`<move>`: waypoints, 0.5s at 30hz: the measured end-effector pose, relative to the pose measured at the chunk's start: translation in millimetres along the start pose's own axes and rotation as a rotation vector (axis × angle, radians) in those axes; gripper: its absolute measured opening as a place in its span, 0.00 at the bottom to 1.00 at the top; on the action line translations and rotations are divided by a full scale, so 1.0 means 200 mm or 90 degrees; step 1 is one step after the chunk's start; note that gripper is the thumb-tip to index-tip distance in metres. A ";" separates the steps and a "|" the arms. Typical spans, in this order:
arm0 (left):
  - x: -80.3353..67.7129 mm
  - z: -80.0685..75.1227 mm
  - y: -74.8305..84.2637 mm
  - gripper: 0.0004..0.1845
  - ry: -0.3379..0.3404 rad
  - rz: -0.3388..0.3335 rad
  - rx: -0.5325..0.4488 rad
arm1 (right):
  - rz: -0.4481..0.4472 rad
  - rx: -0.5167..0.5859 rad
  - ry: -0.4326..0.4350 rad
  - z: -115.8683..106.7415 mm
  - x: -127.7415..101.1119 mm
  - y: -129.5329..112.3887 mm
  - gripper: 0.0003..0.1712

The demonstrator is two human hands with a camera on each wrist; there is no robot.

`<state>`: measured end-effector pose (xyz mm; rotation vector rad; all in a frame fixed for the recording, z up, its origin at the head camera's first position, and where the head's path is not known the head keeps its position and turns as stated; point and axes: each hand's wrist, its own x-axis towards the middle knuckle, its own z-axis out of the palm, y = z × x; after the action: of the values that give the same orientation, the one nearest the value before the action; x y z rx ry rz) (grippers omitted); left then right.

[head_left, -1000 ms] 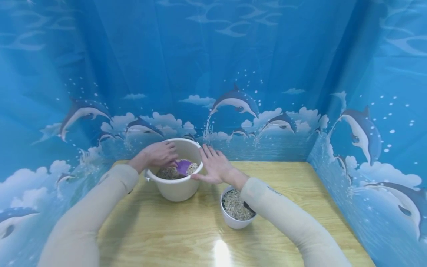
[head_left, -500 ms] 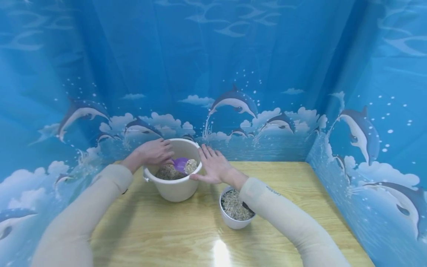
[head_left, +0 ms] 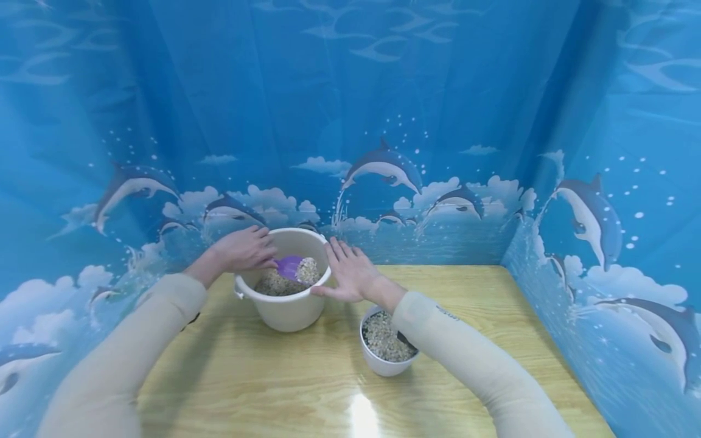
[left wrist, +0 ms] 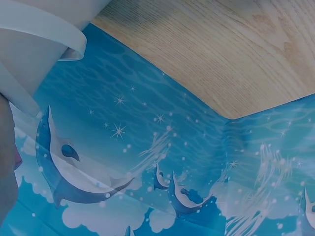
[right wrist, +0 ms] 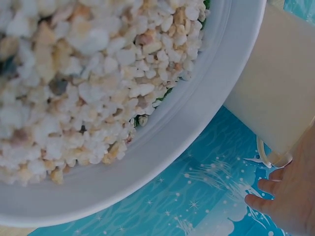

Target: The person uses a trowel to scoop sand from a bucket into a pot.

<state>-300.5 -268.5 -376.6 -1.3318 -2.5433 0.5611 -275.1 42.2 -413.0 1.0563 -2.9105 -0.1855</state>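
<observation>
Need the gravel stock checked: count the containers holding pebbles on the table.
2: the cream bucket at the table's back, and the small white pot nearer, under the right forearm. Others could be hidden.

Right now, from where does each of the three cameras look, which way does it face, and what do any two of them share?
Head: from above and behind, forward and down at the cream plastic bucket; both sleeved arms show, left hand gripping the purple scoop, right hand against the rim.
Left wrist: beside the bucket, facing the wooden table and dolphin curtain.
Right wrist: close on the small white pot of pale pebbles; right-hand fingertips show.
Shared: all see the bucket.
</observation>
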 end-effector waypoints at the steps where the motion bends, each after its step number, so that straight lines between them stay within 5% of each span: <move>1: 0.00 0.00 0.00 0.17 0.005 0.000 0.002 | 0.000 -0.001 0.001 0.00 0.00 0.00 0.69; 15: -0.04 0.00 0.01 0.17 0.023 -0.034 -0.003 | 0.003 0.004 -0.001 0.01 0.01 0.00 0.69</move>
<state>-295.2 -273.9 -377.7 -1.2591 -2.5450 0.5159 -276.5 42.3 -415.6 1.0508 -2.9158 -0.1774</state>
